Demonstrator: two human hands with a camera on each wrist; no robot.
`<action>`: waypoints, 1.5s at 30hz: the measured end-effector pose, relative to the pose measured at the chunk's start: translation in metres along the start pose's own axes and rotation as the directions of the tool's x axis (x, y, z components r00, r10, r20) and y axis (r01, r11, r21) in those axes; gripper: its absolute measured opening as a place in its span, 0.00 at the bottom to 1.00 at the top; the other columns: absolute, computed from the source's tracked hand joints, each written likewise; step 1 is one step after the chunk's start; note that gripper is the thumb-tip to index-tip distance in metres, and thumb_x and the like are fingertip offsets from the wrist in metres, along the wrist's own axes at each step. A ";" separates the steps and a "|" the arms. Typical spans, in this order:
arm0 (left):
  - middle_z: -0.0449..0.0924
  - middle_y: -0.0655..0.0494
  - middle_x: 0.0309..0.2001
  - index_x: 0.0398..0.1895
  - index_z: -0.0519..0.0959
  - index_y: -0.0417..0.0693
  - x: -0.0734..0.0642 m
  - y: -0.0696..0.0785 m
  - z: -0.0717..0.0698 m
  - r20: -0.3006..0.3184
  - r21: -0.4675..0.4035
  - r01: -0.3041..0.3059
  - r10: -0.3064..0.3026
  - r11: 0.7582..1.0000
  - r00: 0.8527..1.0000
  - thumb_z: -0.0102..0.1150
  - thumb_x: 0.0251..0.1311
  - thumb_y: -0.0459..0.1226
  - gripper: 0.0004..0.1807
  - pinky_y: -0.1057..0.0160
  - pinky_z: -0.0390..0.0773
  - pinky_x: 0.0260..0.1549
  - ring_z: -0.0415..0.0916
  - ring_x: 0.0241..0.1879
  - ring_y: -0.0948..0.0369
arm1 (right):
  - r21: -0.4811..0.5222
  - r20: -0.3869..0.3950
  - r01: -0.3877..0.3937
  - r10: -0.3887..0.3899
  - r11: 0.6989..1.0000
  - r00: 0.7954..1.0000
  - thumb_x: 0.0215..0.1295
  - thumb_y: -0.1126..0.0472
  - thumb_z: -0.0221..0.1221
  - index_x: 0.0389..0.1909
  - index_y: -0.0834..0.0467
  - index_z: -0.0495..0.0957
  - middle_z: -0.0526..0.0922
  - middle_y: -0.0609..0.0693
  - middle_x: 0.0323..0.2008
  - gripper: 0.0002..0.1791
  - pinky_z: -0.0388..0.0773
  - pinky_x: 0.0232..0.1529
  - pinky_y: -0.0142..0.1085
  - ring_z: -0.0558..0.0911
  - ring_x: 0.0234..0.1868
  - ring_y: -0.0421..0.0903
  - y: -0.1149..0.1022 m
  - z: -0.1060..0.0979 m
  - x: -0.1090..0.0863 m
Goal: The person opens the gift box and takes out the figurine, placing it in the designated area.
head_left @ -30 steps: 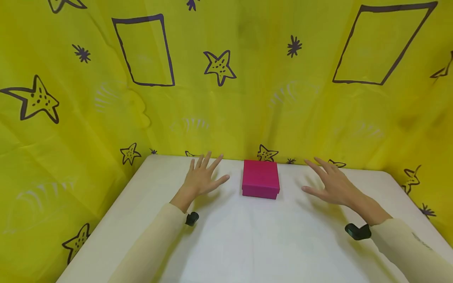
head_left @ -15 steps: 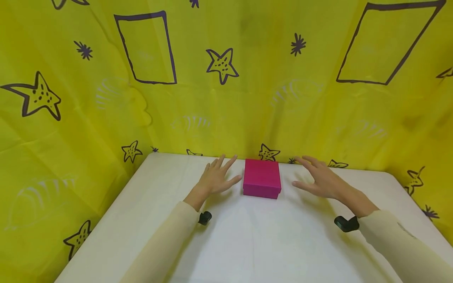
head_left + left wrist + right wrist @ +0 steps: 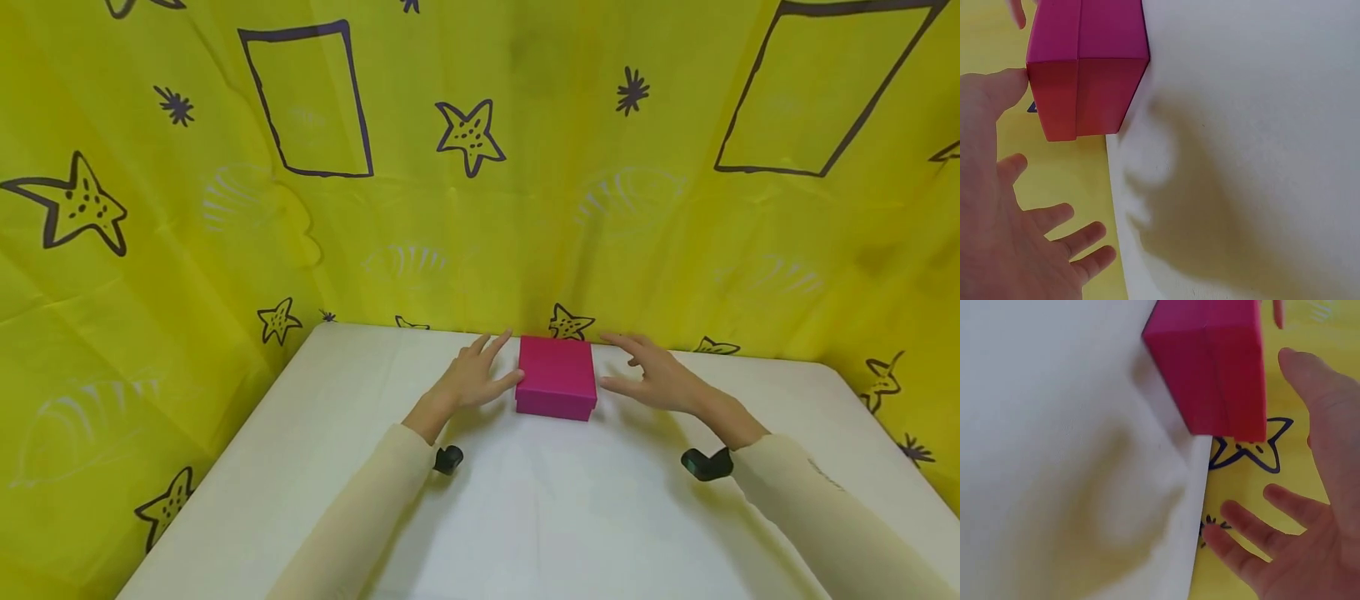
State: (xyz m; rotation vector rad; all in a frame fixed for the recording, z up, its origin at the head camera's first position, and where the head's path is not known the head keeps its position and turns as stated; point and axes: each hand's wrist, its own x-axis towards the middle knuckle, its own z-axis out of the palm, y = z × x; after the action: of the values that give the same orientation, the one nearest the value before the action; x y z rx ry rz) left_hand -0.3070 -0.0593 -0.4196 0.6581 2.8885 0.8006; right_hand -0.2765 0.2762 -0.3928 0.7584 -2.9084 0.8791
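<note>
A pink lidded box [image 3: 557, 372] sits near the back edge of the white table. My left hand [image 3: 468, 379] is at its left side, fingers spread, the thumb tip right at the lid's edge in the head and left wrist views. On the other side my right hand [image 3: 652, 377] is held close to the box, its thumb and fingers apart and a narrow gap showing before the lid. In the left wrist view the box [image 3: 1088, 62] shows its lid seam. The right wrist view has the same box [image 3: 1210, 369] beside the right thumb. Neither hand grips anything.
The white table [image 3: 525, 517] ends just behind the box. Yellow cloth [image 3: 525, 225] with drawn starfish and frames hangs behind it and along both sides. Dark wrist-worn devices sit under both sleeves, the left one [image 3: 448, 460] and the right one [image 3: 707, 465].
Both hands have moved inward toward the box, the left one rightward and the right one leftward. The box stays in its place on the table.
</note>
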 end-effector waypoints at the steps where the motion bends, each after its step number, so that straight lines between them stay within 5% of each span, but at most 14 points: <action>1: 0.51 0.40 0.80 0.84 0.49 0.63 0.001 0.000 0.000 0.003 -0.019 -0.002 0.002 1.000 1.000 0.49 0.69 0.63 0.44 0.32 0.57 0.71 0.52 0.75 0.32 | 0.029 0.006 -0.005 0.004 1.000 1.000 0.69 0.46 0.65 0.79 0.55 0.59 0.63 0.66 0.72 0.43 0.80 0.53 0.61 0.79 0.57 0.66 -0.001 0.001 0.002; 6: 0.57 0.43 0.79 0.84 0.50 0.58 0.002 -0.001 0.001 0.041 -0.135 -0.040 0.046 0.990 0.998 0.54 0.70 0.57 0.44 0.37 0.64 0.70 0.65 0.71 0.43 | 0.174 0.056 -0.060 0.050 0.983 0.997 0.69 0.47 0.66 0.81 0.55 0.53 0.64 0.70 0.72 0.47 0.86 0.45 0.50 0.84 0.53 0.60 -0.003 0.006 0.008; 10: 0.64 0.42 0.75 0.84 0.51 0.60 0.004 -0.001 0.001 0.102 -0.260 -0.031 0.060 0.965 0.993 0.58 0.71 0.54 0.43 0.44 0.74 0.63 0.84 0.48 0.49 | 0.319 0.135 -0.142 0.103 0.937 0.985 0.70 0.50 0.66 0.82 0.52 0.50 0.61 0.72 0.72 0.47 0.87 0.43 0.49 0.84 0.52 0.61 -0.003 0.009 0.010; 14: 0.67 0.42 0.73 0.83 0.53 0.62 0.005 0.001 0.000 0.157 -0.394 0.018 0.048 0.919 0.986 0.61 0.71 0.50 0.42 0.52 0.82 0.52 0.86 0.36 0.54 | 0.441 0.206 -0.208 0.127 0.873 0.970 0.71 0.54 0.66 0.82 0.53 0.47 0.60 0.74 0.71 0.48 0.87 0.45 0.53 0.86 0.50 0.61 -0.003 0.012 0.012; 19: 0.67 0.41 0.72 0.82 0.56 0.57 0.006 0.003 -0.002 0.182 -0.525 0.050 0.055 0.850 0.982 0.65 0.69 0.44 0.42 0.57 0.87 0.41 0.87 0.42 0.54 | 0.510 0.228 -0.234 0.132 0.828 0.965 0.70 0.57 0.66 0.82 0.57 0.47 0.65 0.75 0.68 0.48 0.87 0.46 0.51 0.88 0.46 0.57 -0.002 0.015 0.014; 30: 0.69 0.39 0.71 0.80 0.60 0.46 0.012 0.006 -0.007 0.187 -0.659 0.077 0.064 0.748 0.980 0.67 0.66 0.31 0.42 0.56 0.87 0.43 0.87 0.43 0.52 | 0.583 0.240 -0.263 0.147 0.769 0.960 0.70 0.62 0.66 0.81 0.63 0.47 0.68 0.74 0.66 0.48 0.86 0.49 0.51 0.88 0.46 0.57 -0.003 0.017 0.016; 45: 0.70 0.39 0.68 0.78 0.64 0.44 0.016 0.015 -0.013 0.237 -0.677 0.156 0.012 0.719 0.971 0.67 0.63 0.28 0.40 0.53 0.87 0.46 0.86 0.42 0.51 | 0.618 0.294 -0.339 0.191 0.710 0.936 0.69 0.66 0.64 0.81 0.63 0.47 0.70 0.73 0.63 0.47 0.84 0.51 0.54 0.86 0.48 0.56 -0.013 0.013 0.019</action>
State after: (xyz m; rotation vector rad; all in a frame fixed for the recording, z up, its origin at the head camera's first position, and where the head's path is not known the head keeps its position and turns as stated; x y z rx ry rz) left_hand -0.3181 -0.0477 -0.3999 0.4844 2.1257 1.5549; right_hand -0.2851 0.2511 -0.3944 0.4404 -2.8987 2.0589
